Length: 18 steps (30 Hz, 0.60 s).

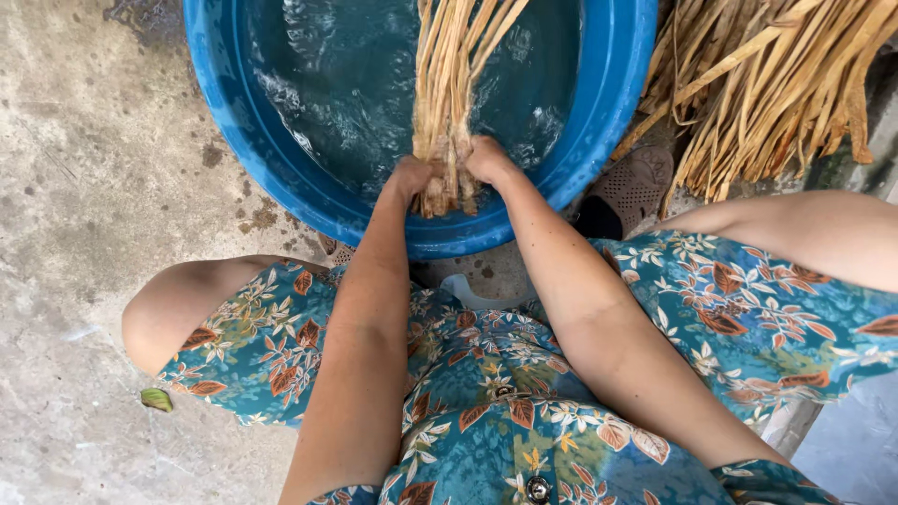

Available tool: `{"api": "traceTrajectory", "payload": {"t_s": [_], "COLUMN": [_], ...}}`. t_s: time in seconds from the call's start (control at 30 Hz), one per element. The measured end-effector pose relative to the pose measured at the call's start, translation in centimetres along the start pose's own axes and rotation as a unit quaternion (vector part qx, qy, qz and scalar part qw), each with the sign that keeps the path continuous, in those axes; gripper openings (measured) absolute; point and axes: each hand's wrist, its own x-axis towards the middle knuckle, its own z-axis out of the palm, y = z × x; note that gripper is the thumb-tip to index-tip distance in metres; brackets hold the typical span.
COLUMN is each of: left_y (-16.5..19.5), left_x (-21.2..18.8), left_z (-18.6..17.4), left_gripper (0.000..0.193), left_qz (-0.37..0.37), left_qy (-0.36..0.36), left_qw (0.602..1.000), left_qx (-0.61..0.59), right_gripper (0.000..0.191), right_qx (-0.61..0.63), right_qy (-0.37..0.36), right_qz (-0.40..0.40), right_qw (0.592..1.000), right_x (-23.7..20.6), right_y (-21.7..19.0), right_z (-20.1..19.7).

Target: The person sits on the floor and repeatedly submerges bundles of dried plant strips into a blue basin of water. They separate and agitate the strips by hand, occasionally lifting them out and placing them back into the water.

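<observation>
- At the near rim of the basin [309, 201], the bundle [447, 112] of tan fibre strips stands in your two hands, its lower end at the basin's edge and its length running away from you across the water [355, 84].
- Your left hand [412, 176] is clenched around the bundle's left side, just above its cut ends.
- Your right hand [486, 159] is clenched around the bundle's right side; the two hands lie just beside each other with the strips between them.
- The water is rippled and splashed on both sides of the bundle.
- The basin is round, blue and sits on the concrete floor [84, 187].
- Your knees flank the basin, covered by a teal garment [486, 374] with a leaf print.
- Right of the basin, a loose pile [776, 84] of the same tan strips lies well apart from your hands.
- A brown sandal [631, 187] sits between the basin and the pile.
- A small green leaf [156, 399] lies on the floor near your left knee.
</observation>
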Motion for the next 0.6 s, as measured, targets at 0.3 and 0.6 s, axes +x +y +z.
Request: {"api": "traceTrajectory", "payload": {"t_s": [0.3,0.6], "left_y": [3.8,3.4], "left_x": [-2.2,-2.1], "left_z": [-1.4,-1.8], "left_gripper": [0.046,0.044], "left_qz": [0.056,0.083], "left_qy": [-0.098,-0.128], "left_qw": [0.911,0.931], "left_qx": [-0.396,-0.332], "right_gripper": [0.021,0.02], "right_qx": [0.441,0.42], "right_qy": [-0.04,0.036], "right_qz": [-0.019,-0.126], "right_qw": [0.896,0.898], "right_x": [-0.6,0.1], "right_y": [-2.9,-1.9], "right_z": [-4.3,-4.9]}}
